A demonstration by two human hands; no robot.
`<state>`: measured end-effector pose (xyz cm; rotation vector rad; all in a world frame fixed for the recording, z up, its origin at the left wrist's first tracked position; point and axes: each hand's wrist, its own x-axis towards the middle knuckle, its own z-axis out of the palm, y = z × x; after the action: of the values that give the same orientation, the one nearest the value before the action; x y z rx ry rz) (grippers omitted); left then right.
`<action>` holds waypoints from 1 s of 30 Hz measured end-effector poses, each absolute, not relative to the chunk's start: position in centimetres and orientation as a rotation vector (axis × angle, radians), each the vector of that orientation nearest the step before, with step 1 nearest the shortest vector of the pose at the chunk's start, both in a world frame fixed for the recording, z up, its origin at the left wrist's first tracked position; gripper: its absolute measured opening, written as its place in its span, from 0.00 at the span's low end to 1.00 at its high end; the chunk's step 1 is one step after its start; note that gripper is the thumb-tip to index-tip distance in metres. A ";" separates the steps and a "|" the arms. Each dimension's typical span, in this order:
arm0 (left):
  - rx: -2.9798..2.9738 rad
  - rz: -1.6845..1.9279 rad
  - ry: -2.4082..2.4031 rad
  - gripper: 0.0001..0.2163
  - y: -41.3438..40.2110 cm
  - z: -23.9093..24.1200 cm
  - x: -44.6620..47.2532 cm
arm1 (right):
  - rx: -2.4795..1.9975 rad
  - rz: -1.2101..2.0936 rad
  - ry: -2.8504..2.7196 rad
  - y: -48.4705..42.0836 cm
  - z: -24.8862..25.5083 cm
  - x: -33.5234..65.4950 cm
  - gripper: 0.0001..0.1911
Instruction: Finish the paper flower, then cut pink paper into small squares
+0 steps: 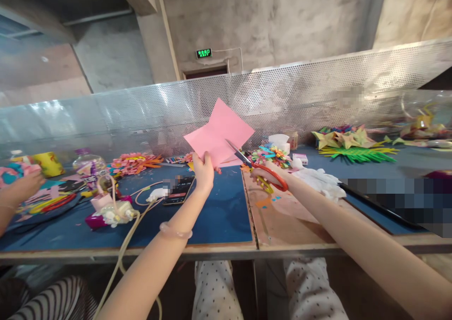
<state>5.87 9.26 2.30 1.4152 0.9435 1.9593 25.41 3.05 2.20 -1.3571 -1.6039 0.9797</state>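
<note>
Here, red-handled scissors (259, 167) bite flat (creased) pink paper (219, 134).

The desk (226, 251) has a wooden front edge and blue mats on top. A phone (179, 190) lies near the middle, with a white cable (139, 202) beside it. Paper flowers (134, 162) sit along the back edge to the left. White gloves (319, 178) and green paper strips (356, 154) lie toward the right back corner.
</note>
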 end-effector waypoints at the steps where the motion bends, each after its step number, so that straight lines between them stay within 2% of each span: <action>1: 1.429 1.956 0.925 0.08 9.3 2.2 5.9 | -1.355 0.979 -1.605 3.1 2.2 25.4 0.07; 13: 1.518 1.951 0.794 0.08 9.6 2.0 5.8 | -1.332 0.951 -1.572 3.6 1.4 25.4 0.06; 20: 1.554 1.965 0.861 0.07 8.7 2.4 5.9 | -1.319 0.944 -1.574 4.4 0.6 25.6 0.07; 30: 1.542 1.964 0.869 0.07 8.8 2.3 5.8 | -1.391 0.959 -1.508 4.0 1.0 25.0 0.05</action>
<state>5.81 8.81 2.34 1.5416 0.8694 1.9639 25.03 4.03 1.05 -1.3913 -1.5085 0.9588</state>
